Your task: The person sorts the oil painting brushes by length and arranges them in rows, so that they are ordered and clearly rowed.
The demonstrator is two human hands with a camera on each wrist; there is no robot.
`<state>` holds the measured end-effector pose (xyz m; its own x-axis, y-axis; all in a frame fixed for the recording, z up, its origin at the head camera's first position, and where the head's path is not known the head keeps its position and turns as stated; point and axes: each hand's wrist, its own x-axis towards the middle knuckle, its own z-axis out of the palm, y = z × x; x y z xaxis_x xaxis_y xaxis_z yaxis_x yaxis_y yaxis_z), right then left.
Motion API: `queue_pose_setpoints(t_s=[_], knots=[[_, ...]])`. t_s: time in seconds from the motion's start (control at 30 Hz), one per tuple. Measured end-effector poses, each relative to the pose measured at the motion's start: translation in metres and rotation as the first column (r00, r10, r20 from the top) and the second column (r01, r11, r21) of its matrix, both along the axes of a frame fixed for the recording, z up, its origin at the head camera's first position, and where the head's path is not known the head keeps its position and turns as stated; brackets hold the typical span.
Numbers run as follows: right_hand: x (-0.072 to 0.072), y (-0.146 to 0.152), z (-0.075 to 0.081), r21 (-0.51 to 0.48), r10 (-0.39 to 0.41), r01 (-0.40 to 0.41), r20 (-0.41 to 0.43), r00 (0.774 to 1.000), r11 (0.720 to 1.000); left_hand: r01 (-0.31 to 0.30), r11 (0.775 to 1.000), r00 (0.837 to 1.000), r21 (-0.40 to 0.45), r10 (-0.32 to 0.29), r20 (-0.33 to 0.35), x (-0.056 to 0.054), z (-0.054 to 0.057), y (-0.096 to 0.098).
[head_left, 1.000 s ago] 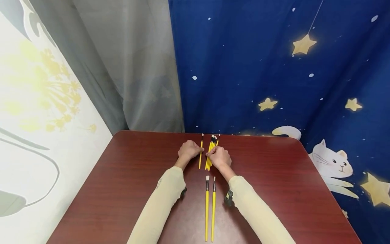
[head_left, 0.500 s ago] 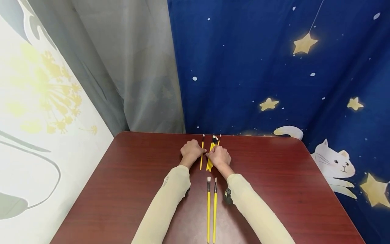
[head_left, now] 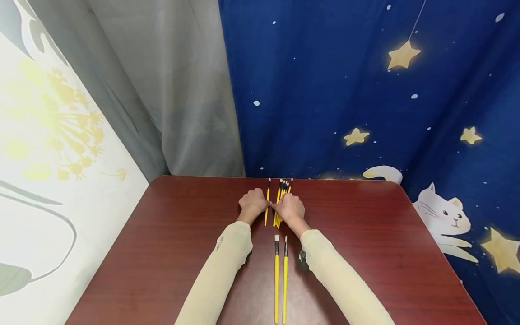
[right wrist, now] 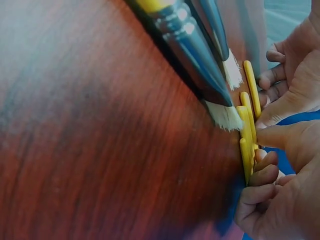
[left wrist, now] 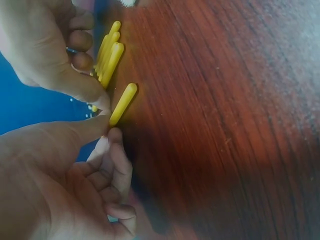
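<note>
Near the far edge of the table, my left hand (head_left: 253, 202) pinches a single thin paintbrush (head_left: 266, 216) with a yellow handle between thumb and fingers. Just right of it, my right hand (head_left: 290, 207) grips a small bundle of yellow-handled paintbrushes (head_left: 278, 216), their pale bristles pointing away from me. The two thumbs meet between the single brush and the bundle. In the left wrist view, the rounded end of the single handle (left wrist: 123, 105) sticks out past my left fingertips. The right wrist view shows the bundle's handle ends (right wrist: 246, 125) beside my curled right fingers, which partly hide them.
Two larger paintbrushes, a flat one (head_left: 276, 280) and a narrower one (head_left: 285, 280), lie side by side on the dark red table (head_left: 162, 253), between my forearms. A blue starry curtain (head_left: 308, 90) and a grey curtain (head_left: 195, 90) hang behind the table.
The gap between my thumbs has closed, and they now touch. My left hand has shifted slightly right relative to the table. The two large brushes stay in place.
</note>
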<state>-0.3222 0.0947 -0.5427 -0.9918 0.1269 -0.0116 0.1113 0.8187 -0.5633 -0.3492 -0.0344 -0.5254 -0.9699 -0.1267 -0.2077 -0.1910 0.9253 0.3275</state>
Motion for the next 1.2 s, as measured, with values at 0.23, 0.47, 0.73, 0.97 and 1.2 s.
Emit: queue_pose_setpoints(t_s=[0.23,0.47,0.73,0.97,1.2], knots=[[-0.003,-0.007,0.004,0.048,0.019,-0.019,0.009,1.0,0.999,0.022,1.0,0.999,-0.009,-0.022,-0.026,0.002,0.001,-0.002],[-0.004,-0.01,0.005,0.08,0.027,-0.028,0.018,0.999,0.996,0.016,1.0,0.997,-0.006,-0.017,-0.071,0.005,0.0,-0.002],[-0.003,-0.013,0.007,0.091,0.028,-0.028,0.007,1.0,0.995,0.021,1.0,0.997,0.012,-0.02,-0.076,0.004,-0.002,-0.006],[-0.005,-0.018,0.009,0.056,0.03,-0.029,-0.006,1.0,0.998,0.029,0.999,0.999,0.029,-0.027,-0.046,0.0,0.0,-0.023],[-0.012,-0.023,0.011,-0.048,0.031,-0.03,0.021,0.999,0.998,0.061,0.997,0.996,0.035,-0.059,-0.07,0.0,0.011,-0.041]])
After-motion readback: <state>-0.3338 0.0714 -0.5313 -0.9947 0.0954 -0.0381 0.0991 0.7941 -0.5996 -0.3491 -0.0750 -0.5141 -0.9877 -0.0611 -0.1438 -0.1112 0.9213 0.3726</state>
